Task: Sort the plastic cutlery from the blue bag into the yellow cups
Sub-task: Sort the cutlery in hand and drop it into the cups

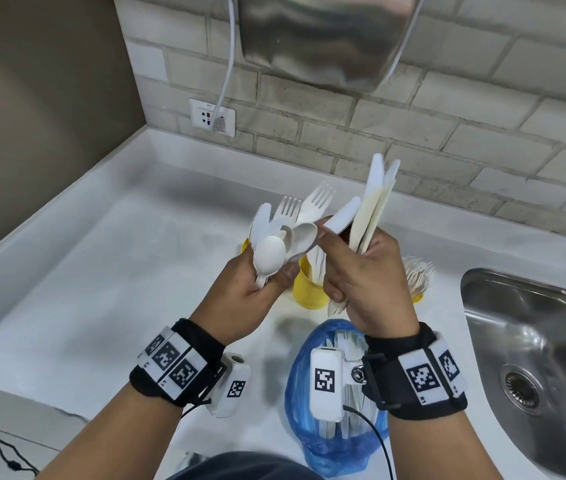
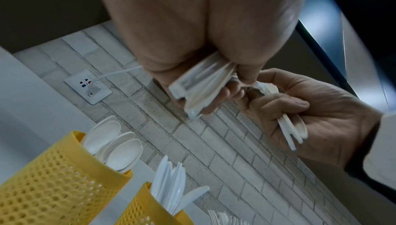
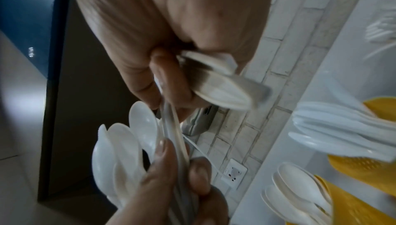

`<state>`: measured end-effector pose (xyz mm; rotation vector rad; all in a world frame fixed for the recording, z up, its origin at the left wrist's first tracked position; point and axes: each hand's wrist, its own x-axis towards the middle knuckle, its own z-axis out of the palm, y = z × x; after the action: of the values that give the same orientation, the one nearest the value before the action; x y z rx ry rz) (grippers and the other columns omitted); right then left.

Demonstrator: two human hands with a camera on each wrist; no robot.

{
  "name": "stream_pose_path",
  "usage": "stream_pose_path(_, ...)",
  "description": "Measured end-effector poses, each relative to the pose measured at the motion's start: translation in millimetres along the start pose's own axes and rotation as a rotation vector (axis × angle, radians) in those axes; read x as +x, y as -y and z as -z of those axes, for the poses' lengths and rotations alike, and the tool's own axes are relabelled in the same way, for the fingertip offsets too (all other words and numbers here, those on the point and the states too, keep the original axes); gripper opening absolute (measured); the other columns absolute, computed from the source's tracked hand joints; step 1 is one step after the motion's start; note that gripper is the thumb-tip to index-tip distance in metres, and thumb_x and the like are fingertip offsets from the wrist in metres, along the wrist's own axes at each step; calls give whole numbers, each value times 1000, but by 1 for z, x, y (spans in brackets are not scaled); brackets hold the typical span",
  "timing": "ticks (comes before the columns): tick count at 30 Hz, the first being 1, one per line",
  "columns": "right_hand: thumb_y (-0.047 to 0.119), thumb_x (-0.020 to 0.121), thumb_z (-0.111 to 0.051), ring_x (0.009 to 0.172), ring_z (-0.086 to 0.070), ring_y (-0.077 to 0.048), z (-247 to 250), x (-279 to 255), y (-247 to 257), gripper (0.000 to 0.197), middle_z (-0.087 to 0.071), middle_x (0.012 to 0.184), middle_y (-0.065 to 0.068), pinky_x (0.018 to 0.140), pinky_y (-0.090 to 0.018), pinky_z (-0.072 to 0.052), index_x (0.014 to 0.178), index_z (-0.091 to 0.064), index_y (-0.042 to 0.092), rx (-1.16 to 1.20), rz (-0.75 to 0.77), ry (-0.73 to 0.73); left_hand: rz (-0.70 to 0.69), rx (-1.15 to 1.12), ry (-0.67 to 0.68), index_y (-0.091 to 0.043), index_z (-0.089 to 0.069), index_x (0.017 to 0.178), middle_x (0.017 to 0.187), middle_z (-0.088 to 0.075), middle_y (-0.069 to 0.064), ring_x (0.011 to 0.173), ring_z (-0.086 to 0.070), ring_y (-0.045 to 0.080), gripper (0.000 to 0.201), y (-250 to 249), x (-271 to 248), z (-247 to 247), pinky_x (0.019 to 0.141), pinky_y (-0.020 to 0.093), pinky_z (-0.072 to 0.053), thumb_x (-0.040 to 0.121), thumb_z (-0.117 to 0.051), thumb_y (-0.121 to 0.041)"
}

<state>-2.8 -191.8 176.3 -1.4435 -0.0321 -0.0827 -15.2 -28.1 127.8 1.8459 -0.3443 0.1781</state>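
My left hand [image 1: 267, 278] grips a mixed bunch of white plastic spoons, forks and knives [image 1: 285, 230], fanned upward. My right hand [image 1: 337, 258] holds a bundle of knives [image 1: 375, 202] upright, and its fingertips pinch one more knife [image 1: 343, 214] at the edge of the left bunch. Below the hands stand yellow perforated cups: one with spoons [image 2: 53, 178], one with knives [image 2: 145, 208] [image 1: 309, 289], and one with forks [image 1: 418, 296] to the right. The blue bag [image 1: 330, 431] lies open near the counter's front, with cutlery inside.
A steel sink [image 1: 534, 341] is set into the white counter [image 1: 101, 271] on the right. A wall socket [image 1: 212, 117] with a white cord and a metal appliance [image 1: 326, 39] hang on the brick wall behind.
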Motion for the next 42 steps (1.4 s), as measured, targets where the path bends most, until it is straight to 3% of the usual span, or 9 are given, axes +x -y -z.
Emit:
stream_pose_path(4,14,99,-66,33,-27,-13,-8,-8,-6,28,-36,45,4,41,-21,-29,72,-59,14,100,1,-22,10,-3,-42,-28,-61,89,65,-60,-19,57,-53,3,17,0,-3,1,58,15,-43,101,-57,-39)
stream_pose_path(9,22,105,-56,33,-30,-16,-17,-14,-13,25,-53,75,-39,39,-24,-32,87,-65,8,205,127,-68,67,-38,-103,-5,-66,93,57,-59,-21,50,-50,5,31,-7,-6,2,54,12,-40,102,-54,-32)
stream_pose_path(13,31,93,-66,32,-37,-14,-19,-19,-17,20,-66,71,-11,37,-24,-33,83,-62,14,236,155,-139,78,-50,-55,-16,-68,92,56,-60,-20,51,-49,9,21,-16,-11,2,55,13,-42,105,-53,-25)
stream_pose_path(22,33,74,-82,45,-49,-17,-14,-29,-25,27,-68,69,2,40,-23,-37,83,-68,12,240,118,-394,121,-56,-57,-13,-72,91,59,-65,-12,55,-57,23,27,-20,-22,-11,58,18,-47,104,-55,-29)
stream_pose_path(26,23,80,-78,38,-40,-12,-3,-30,-20,8,-60,63,1,39,-22,-32,79,-71,23,376,50,-274,156,-86,-7,-17,-72,90,61,-67,-6,56,-56,27,28,-25,-24,-19,59,39,-53,105,-54,-32)
stream_pose_path(28,21,84,-75,33,-33,-13,4,-32,-20,18,-50,51,1,42,-23,-31,69,-67,25,445,14,-186,154,-112,28,-16,-72,87,66,-69,3,55,-55,28,30,-26,-25,-24,60,44,-54,104,-55,-35)
stream_pose_path(34,19,92,-70,33,-30,-15,25,-35,-16,16,-39,45,-2,49,-31,-33,82,-60,12,544,-2,-69,131,-127,39,-21,-64,76,55,-63,-12,51,-52,17,31,-41,-26,-40,58,24,-47,105,-53,-25)
stream_pose_path(38,21,93,-70,32,-31,-13,41,-36,-15,15,-43,46,-4,49,-31,-33,89,-61,10,526,-48,18,130,-137,41,-15,-67,80,57,-63,-12,51,-51,19,30,-45,-28,-51,59,27,-47,105,-53,-24)
stream_pose_path(42,25,92,-70,32,-32,-13,52,-39,-10,23,-45,44,-4,49,-30,-32,84,-61,6,426,-112,31,127,-109,17,-33,-64,74,53,-56,-3,52,-53,18,28,-47,-31,-62,59,30,-48,101,-56,-38)
